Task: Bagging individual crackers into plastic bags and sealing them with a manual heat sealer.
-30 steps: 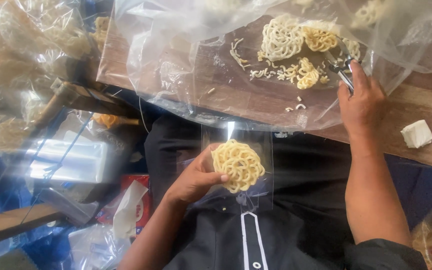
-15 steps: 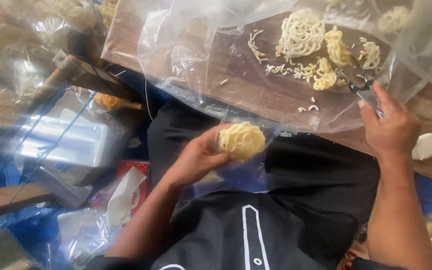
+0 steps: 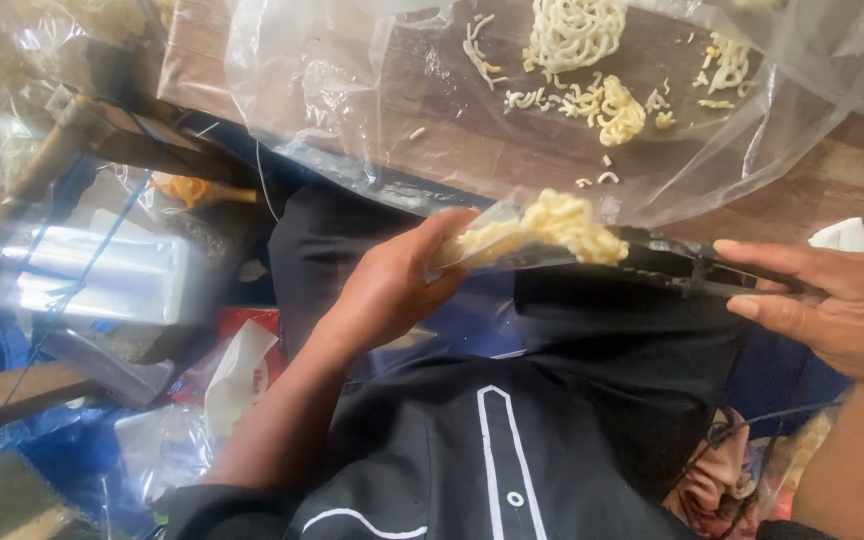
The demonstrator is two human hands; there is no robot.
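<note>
Noodle cracker, a pale yellow lacy disc, sits half inside a small clear plastic bag held over the person's lap, just below the edge of the wooden surface. The left hand is closed on the bag's lower end, fingers curled round it. The right hand grips dark metal tongs whose tips reach the cracker. It looks light, dry and brittle, likely to snap if squeezed, so the rim or the bag around it seems the safer place to hold. Up on the surface, a large clear plastic sheet carries another cracker and broken crumbs. A white scrap lies near the right hand. Crumpled bags clutter the floor on the left.
</note>
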